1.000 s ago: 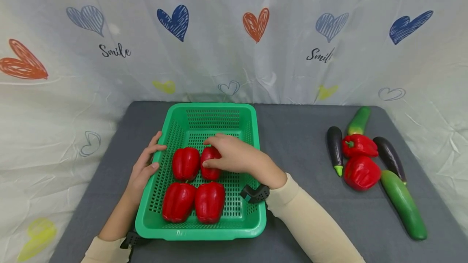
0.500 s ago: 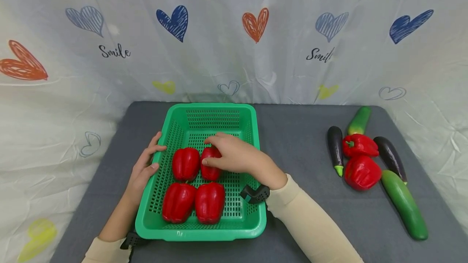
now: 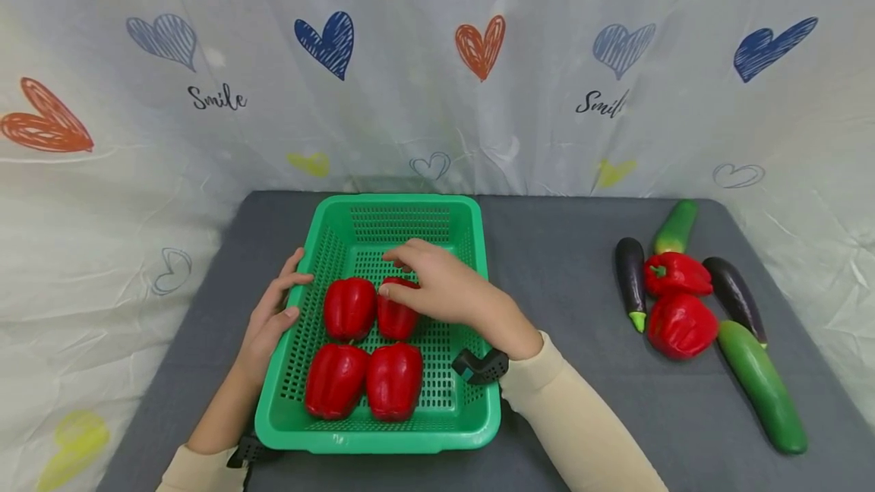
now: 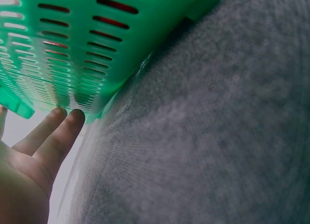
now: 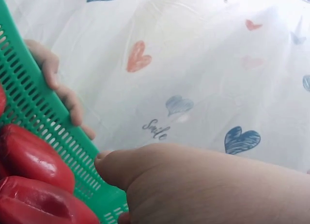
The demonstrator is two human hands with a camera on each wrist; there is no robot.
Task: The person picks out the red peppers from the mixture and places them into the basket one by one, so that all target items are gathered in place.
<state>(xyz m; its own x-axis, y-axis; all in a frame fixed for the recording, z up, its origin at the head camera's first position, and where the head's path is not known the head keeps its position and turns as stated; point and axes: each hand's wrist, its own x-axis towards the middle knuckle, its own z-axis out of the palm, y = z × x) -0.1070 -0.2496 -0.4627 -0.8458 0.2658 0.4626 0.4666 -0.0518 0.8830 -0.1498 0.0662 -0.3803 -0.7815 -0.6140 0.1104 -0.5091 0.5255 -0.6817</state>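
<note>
Hands: left hand [image 3: 269, 317] grips green basket [image 3: 376, 443], right hand [image 3: 440, 285] arches loosely spread above red pepper [image 3: 396, 320]

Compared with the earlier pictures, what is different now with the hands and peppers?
The right hand has loosened its hold on the pepper beneath it, rising slightly. The left hand stays at the green basket; the other peppers lie as before.

Table [image 3: 547, 272]: basket [image 3: 376, 443] left, eggplants [image 3: 630, 279] right | in basket: four peppers [image 3: 394, 382]
</note>
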